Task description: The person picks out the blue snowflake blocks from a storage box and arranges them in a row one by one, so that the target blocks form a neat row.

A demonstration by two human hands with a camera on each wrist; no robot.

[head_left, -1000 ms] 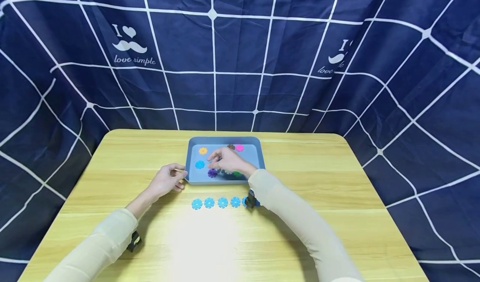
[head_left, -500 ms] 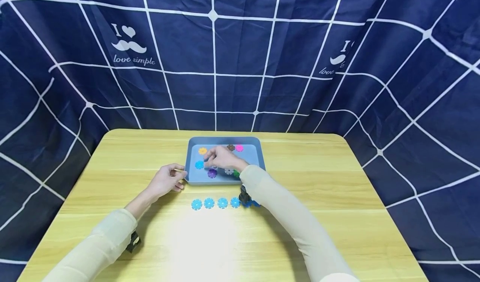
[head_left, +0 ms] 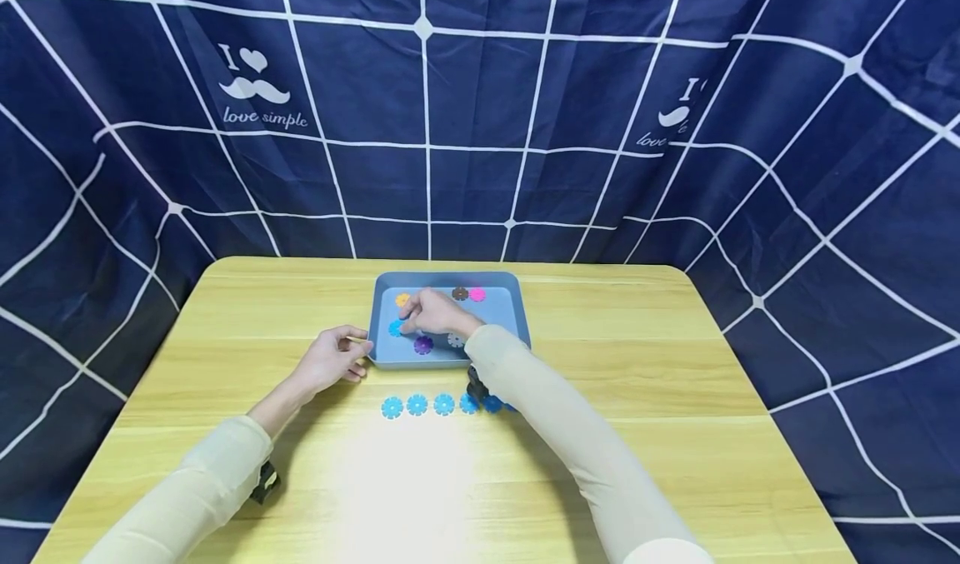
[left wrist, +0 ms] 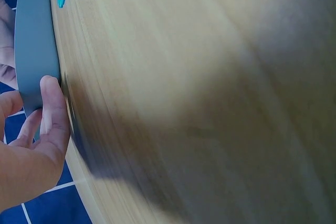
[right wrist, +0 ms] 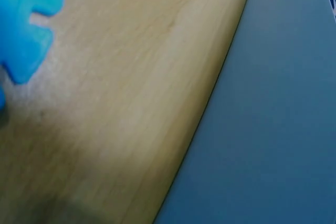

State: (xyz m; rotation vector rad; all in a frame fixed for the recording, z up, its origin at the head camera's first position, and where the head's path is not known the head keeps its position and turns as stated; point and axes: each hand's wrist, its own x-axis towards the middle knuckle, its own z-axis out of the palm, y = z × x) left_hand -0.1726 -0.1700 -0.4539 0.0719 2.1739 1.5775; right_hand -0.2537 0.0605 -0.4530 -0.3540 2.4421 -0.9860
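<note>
A shallow blue-grey tray [head_left: 375,318] stands on the table. My left hand [head_left: 333,356] holds its near left corner; in the left wrist view a fingertip [left wrist: 50,90] lies against the tray's outer wall [left wrist: 34,35]. Reaching in from the right, my right hand [head_left: 437,312] pinches at the right edge of a blue snowflake disc [head_left: 394,327] lying on the tray floor. Around it lie an orange disc [head_left: 402,299], a purple one [head_left: 423,345], a grey-white one [head_left: 455,341], a brown one [head_left: 460,294] and a pink one [head_left: 477,295]. The right wrist view misses the fingers.
In front of the tray, several blue snowflake discs [head_left: 417,405] lie in a row on the wooden table [head_left: 637,364]; the right sleeve [head_left: 547,406] covers the row's right end. A dark blue gridded curtain [head_left: 480,114] hangs behind and at both sides.
My right hand has moved left across the tray until its fingertips overlap the blue disc, uncovering the brown disc. My left hand has stayed at the tray's corner.
</note>
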